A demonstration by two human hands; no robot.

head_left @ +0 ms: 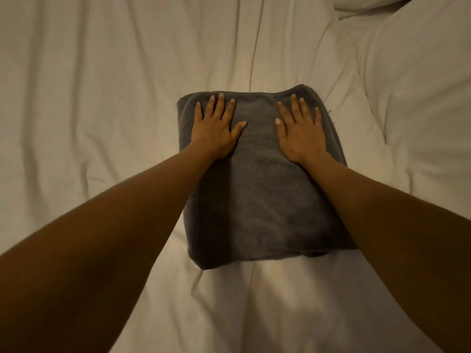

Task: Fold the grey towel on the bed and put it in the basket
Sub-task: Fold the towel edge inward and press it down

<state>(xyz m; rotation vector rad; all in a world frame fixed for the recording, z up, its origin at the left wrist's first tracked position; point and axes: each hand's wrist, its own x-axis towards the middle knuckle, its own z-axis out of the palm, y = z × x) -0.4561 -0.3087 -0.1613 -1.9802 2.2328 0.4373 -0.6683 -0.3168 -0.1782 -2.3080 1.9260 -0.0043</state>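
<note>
The grey towel (260, 189) lies folded into a thick rectangle in the middle of the white bed (102, 98). My left hand (216, 128) rests flat on the towel's far left part, fingers straight and spread. Flat on the far right part lies my right hand (299, 131), its fingers also spread. Both forearms reach over the towel's sides from the near edge. No basket is in view.
Rumpled white bedding surrounds the towel on all sides. A white pillow (413, 85) bulges at the far right, with a second one just showing at the top right corner.
</note>
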